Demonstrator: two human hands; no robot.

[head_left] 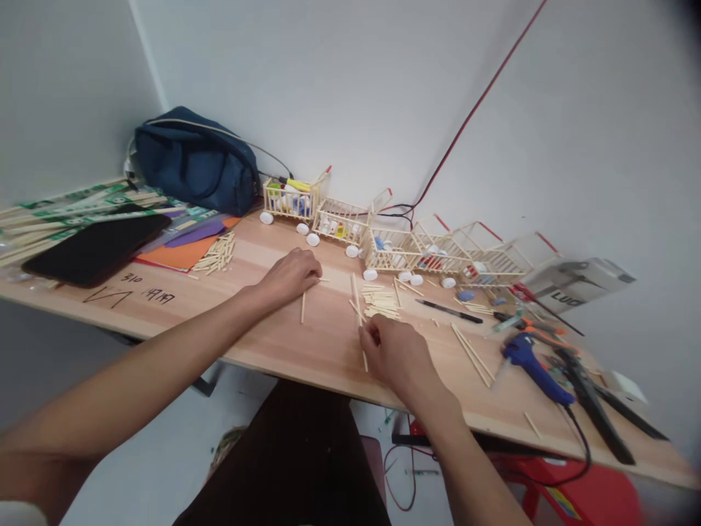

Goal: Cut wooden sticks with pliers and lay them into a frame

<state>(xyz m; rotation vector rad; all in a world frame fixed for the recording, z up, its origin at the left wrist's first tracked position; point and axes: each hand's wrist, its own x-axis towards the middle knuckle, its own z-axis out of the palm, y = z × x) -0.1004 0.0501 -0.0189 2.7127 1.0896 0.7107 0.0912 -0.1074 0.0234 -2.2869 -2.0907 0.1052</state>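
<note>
My left hand (293, 275) is closed low over the table, its fingertips pinched. A short wooden stick end (325, 279) pokes out to their right, and a thin wooden stick (303, 308) extends below the fingers. My right hand (395, 352) is closed, with thumb and forefinger pinched at a thin wooden stick (365, 361); the exact contact is hidden. Just above it, a longer stick (355, 291) and a short one cross. A pile of short cut sticks (382, 301) lies beyond my right hand.
Several small stick-built carts (342, 221) on round wheels line the wall. A pen (449, 311), a blue glue gun (539, 369) and black-handled tools (594, 402) lie right. Left are a black tablet (98, 250), orange paper (183, 253), a stick pile (217, 253) and a blue bag (194, 157).
</note>
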